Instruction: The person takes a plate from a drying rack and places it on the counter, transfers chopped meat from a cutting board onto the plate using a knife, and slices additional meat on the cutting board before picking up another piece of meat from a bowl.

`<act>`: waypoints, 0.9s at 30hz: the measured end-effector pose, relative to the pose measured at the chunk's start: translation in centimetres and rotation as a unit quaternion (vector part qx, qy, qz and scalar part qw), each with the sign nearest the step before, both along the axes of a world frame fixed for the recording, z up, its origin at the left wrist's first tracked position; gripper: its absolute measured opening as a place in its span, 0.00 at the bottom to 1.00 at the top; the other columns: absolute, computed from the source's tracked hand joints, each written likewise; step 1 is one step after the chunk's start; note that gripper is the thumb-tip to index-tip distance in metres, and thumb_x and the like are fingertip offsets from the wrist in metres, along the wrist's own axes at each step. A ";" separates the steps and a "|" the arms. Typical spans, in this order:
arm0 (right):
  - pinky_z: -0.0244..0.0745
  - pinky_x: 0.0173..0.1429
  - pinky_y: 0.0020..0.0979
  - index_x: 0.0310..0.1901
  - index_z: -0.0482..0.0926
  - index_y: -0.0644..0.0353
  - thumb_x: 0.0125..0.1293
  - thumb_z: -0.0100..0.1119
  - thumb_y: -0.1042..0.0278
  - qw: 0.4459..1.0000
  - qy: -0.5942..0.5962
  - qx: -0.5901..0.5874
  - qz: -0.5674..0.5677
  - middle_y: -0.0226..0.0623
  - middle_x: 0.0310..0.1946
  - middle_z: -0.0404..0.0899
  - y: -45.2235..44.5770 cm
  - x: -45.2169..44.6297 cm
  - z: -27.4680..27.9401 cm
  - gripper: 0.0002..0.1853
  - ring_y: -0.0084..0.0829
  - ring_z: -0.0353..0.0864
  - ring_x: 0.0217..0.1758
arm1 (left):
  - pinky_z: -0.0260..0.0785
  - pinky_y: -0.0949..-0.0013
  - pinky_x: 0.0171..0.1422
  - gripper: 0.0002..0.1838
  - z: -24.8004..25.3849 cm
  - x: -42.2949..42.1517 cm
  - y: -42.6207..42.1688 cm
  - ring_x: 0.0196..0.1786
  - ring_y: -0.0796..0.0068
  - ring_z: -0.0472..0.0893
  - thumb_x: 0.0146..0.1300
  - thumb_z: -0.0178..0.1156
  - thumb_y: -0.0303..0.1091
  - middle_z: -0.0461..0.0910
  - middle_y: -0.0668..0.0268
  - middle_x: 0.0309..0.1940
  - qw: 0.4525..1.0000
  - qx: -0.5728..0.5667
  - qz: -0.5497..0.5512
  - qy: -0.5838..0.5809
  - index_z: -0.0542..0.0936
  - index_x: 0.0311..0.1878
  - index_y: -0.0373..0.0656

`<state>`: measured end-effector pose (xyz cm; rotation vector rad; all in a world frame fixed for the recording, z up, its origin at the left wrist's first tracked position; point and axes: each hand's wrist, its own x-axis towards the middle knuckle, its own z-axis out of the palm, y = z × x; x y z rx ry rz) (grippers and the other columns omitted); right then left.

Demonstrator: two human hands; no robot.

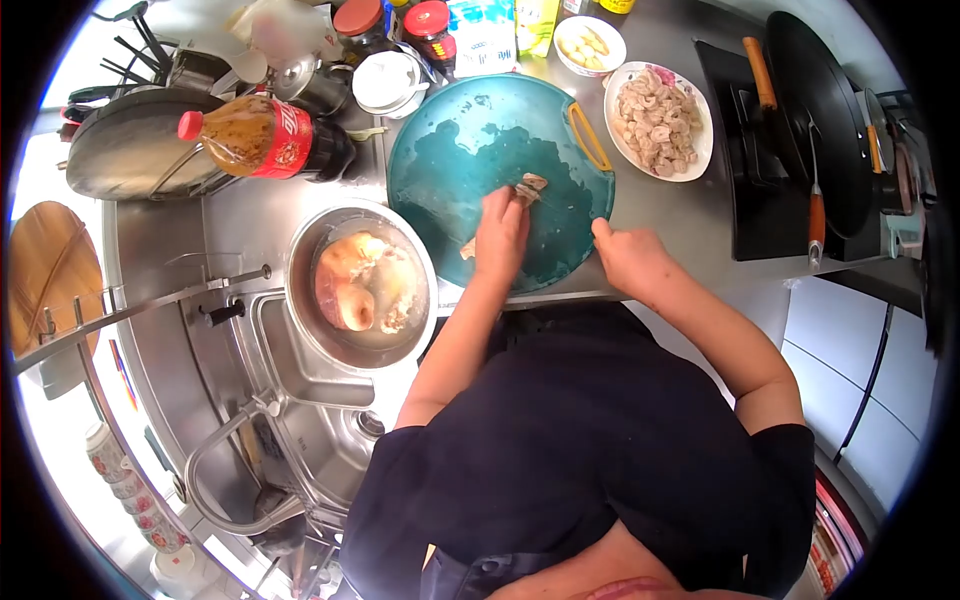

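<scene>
On the wet, round teal cutting board (440, 130), my left hand (502, 235) is closed with its fingertips on a small pale piece of meat (530, 187). Another pale scrap (468, 249) lies beside that hand, partly covered by it. My right hand (634, 262) is curled into a fist at the board's right edge; what it grips is hidden from above. A white plate of cut meat pieces (655, 120) stands to the right of the board. Left of the board, a metal bowl (300, 325) holds large chunks of meat (345, 280) in cloudy liquid.
A cola bottle (270, 138) with brown contents stands at upper left. Behind the board are a white lidded pot (388, 84), red-lidded jars (428, 25) and a small bowl (588, 48). A black wok (815, 120) sits right; the sink (320, 440) is lower left.
</scene>
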<state>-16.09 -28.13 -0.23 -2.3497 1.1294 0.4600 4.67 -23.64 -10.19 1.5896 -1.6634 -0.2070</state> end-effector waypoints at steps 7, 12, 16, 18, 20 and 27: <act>0.79 0.40 0.48 0.43 0.68 0.66 0.58 0.51 0.79 0.995 -0.093 -0.016 -0.010 0.51 0.28 0.83 -2.0 5.3 -1.9 0.10 0.52 0.85 0.37 | 0.74 0.57 0.50 0.15 0.1 0.3 -0.2 0.49 0.52 0.76 0.52 0.62 0.19 0.78 0.58 0.47 1.000 0.005 -0.021 -0.001 0.79 0.45 0.38; 0.78 0.41 0.49 0.43 0.69 0.66 0.59 0.52 0.79 0.972 -0.215 -0.095 -0.005 0.50 0.29 0.83 -3.7 10.0 -5.7 0.10 0.53 0.84 0.36 | 0.72 0.57 0.50 0.12 0.5 0.1 0.2 0.47 0.51 0.77 0.52 0.64 0.19 0.79 0.58 0.47 0.999 0.018 -0.006 0.030 0.80 0.42 0.38; 0.79 0.40 0.48 0.43 0.68 0.65 0.59 0.53 0.78 0.991 -0.125 -0.052 0.005 0.49 0.28 0.83 -2.5 6.3 -4.2 0.11 0.52 0.85 0.35 | 0.71 0.56 0.52 0.11 1.2 0.1 0.5 0.47 0.50 0.76 0.55 0.63 0.20 0.78 0.58 0.48 1.000 -0.004 0.015 -0.014 0.80 0.43 0.38; 0.79 0.39 0.47 0.44 0.67 0.65 0.59 0.53 0.78 0.998 -0.058 -0.033 0.012 0.48 0.27 0.83 -1.7 3.9 -3.2 0.11 0.50 0.85 0.35 | 0.70 0.56 0.52 0.10 1.3 0.1 0.6 0.47 0.49 0.76 0.56 0.63 0.21 0.78 0.57 0.48 0.999 -0.016 0.028 -0.022 0.79 0.43 0.37; 0.79 0.39 0.46 0.45 0.67 0.64 0.58 0.53 0.78 0.999 -0.019 -0.027 0.011 0.47 0.27 0.83 -0.6 1.9 -2.4 0.12 0.49 0.86 0.34 | 0.70 0.55 0.53 0.09 0.8 0.1 0.8 0.46 0.49 0.76 0.57 0.63 0.21 0.77 0.57 0.48 1.000 -0.016 0.025 -0.003 0.79 0.42 0.37; 0.79 0.38 0.47 0.45 0.67 0.65 0.57 0.53 0.79 1.000 0.001 0.017 0.013 0.50 0.27 0.83 0.6 1.6 0.9 0.13 0.50 0.86 0.35 | 0.72 0.56 0.49 0.09 -0.1 0.2 0.9 0.46 0.49 0.76 0.56 0.63 0.19 0.78 0.57 0.45 1.000 -0.010 0.013 -0.008 0.79 0.41 0.37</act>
